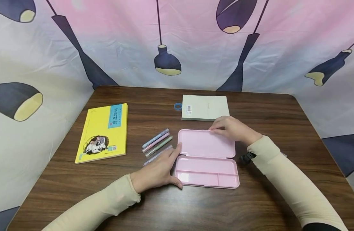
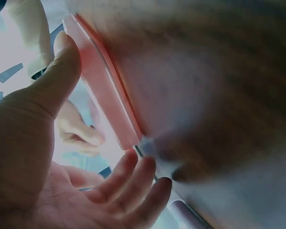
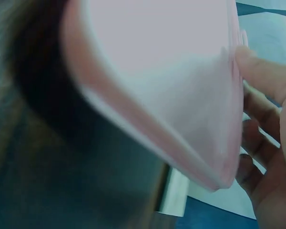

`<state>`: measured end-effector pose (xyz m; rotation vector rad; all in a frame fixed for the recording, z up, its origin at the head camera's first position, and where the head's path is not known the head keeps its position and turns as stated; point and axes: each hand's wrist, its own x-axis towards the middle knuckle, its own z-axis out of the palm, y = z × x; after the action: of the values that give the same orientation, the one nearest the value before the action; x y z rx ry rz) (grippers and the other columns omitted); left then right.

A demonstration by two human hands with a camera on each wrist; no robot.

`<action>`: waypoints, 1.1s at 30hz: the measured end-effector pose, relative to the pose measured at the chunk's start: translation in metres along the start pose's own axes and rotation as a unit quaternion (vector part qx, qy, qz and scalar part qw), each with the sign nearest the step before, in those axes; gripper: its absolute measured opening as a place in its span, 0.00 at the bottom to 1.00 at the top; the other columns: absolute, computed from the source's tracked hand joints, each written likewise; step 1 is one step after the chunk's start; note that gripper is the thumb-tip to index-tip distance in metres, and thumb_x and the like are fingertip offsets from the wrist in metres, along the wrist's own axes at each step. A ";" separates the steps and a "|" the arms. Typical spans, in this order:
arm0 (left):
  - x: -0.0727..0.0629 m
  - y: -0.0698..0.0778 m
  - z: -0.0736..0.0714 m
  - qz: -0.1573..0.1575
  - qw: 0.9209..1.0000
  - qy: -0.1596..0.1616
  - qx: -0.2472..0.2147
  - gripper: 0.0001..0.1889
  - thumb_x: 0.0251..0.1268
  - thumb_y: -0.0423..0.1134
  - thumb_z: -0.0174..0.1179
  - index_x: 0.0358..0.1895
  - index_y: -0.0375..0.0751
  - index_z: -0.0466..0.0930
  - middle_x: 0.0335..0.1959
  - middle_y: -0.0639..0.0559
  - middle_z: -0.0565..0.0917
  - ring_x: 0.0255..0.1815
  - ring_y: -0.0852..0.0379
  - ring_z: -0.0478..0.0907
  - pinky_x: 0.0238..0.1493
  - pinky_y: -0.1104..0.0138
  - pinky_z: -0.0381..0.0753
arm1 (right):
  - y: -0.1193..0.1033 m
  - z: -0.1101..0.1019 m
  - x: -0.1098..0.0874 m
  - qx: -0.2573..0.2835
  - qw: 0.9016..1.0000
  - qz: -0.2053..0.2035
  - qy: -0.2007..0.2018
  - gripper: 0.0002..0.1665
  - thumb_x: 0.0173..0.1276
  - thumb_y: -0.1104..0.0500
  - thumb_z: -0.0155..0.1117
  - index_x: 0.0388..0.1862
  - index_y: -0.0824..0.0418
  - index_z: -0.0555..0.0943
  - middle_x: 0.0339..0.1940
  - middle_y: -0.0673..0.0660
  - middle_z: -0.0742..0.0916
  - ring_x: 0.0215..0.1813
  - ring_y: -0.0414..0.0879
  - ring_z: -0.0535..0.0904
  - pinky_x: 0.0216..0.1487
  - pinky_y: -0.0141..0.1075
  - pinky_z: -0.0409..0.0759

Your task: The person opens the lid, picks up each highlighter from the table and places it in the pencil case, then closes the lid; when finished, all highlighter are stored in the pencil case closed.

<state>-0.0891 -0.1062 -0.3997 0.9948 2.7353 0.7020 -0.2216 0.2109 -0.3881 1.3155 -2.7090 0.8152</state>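
Note:
A pink pencil case (image 1: 205, 164) lies unfolded on the table, its compartment tray nearer and its lid (image 1: 204, 142) farther off. Spread along the case's left side, my left hand (image 1: 158, 170) touches it, thumb by the near corner and fingertips by the lid's left edge. My right hand (image 1: 233, 130) pinches the lid's far rim, with the thumb (image 3: 262, 71) at the rim and the other fingers behind it in the right wrist view. Several capped pens (image 1: 158, 141) lie side by side left of the case, close to my left fingers.
A yellow book (image 1: 104, 134) lies at the left of the wooden table (image 1: 165, 208). Beyond the case are a pale green notebook (image 1: 205, 107) and a blue ring, perhaps tape (image 1: 178, 106). A small dark item, perhaps worn on the wrist (image 1: 247, 157), shows beneath my right cuff.

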 end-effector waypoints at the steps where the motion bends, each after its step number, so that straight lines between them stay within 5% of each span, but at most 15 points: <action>1: 0.000 0.000 0.000 0.007 1.000 0.003 0.020 0.67 0.37 0.63 0.78 0.78 0.32 0.51 0.63 0.37 0.71 0.60 0.45 0.71 0.62 0.54 0.73 | 0.001 0.002 0.000 -0.010 1.000 0.002 0.000 0.08 0.66 0.63 0.70 0.42 0.56 0.91 0.38 0.47 0.89 0.43 0.42 0.83 0.48 0.41 0.80; 5: 0.003 0.000 0.000 0.049 0.994 0.015 0.100 0.56 0.40 0.68 0.72 0.74 0.42 0.65 0.67 0.41 0.69 0.65 0.44 0.67 0.65 0.51 0.71 | 0.003 0.008 0.001 -0.020 0.999 0.026 -0.001 0.07 0.66 0.61 0.70 0.42 0.54 0.91 0.37 0.47 0.89 0.42 0.42 0.84 0.48 0.42 0.81; 9: 0.003 0.000 -0.001 0.089 0.986 -0.011 0.138 0.47 0.49 0.68 0.67 0.72 0.47 0.70 0.75 0.42 0.64 0.76 0.42 0.59 0.74 0.46 0.59 | 0.001 0.011 0.001 -0.024 0.999 0.045 0.001 0.08 0.67 0.58 0.70 0.43 0.53 0.91 0.37 0.47 0.89 0.40 0.41 0.84 0.46 0.42 0.81; 14: 0.002 0.000 -0.003 0.099 0.984 -0.052 0.136 0.42 0.57 0.66 0.62 0.72 0.47 0.70 0.76 0.44 0.65 0.77 0.43 0.59 0.76 0.47 0.54 | 0.000 0.013 -0.002 -0.027 0.998 0.058 0.008 0.08 0.68 0.58 0.69 0.44 0.52 0.91 0.38 0.47 0.89 0.42 0.42 0.84 0.48 0.43 0.81; 21: 0.001 0.000 -0.005 0.104 0.985 -0.051 0.130 0.42 0.58 0.66 0.62 0.72 0.45 0.71 0.75 0.43 0.66 0.76 0.43 0.60 0.75 0.47 0.56 | -0.004 0.012 -0.015 -0.032 0.997 0.045 0.058 0.10 0.66 0.60 0.70 0.46 0.55 0.90 0.42 0.51 0.90 0.47 0.47 0.85 0.53 0.46 0.81; 33: 0.001 -0.001 -0.004 0.100 0.988 -0.049 0.111 0.44 0.57 0.64 0.64 0.74 0.46 0.67 0.74 0.44 0.67 0.76 0.43 0.61 0.73 0.46 0.60 | -0.027 -0.006 -0.075 -0.097 0.978 0.098 0.158 0.15 0.62 0.61 0.74 0.49 0.60 0.88 0.43 0.53 0.89 0.45 0.47 0.85 0.46 0.47 0.83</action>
<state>-0.0912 -0.1080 -0.3962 1.3279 2.6952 0.3672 -0.1548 0.2542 -0.3883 0.8109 -2.6062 0.6807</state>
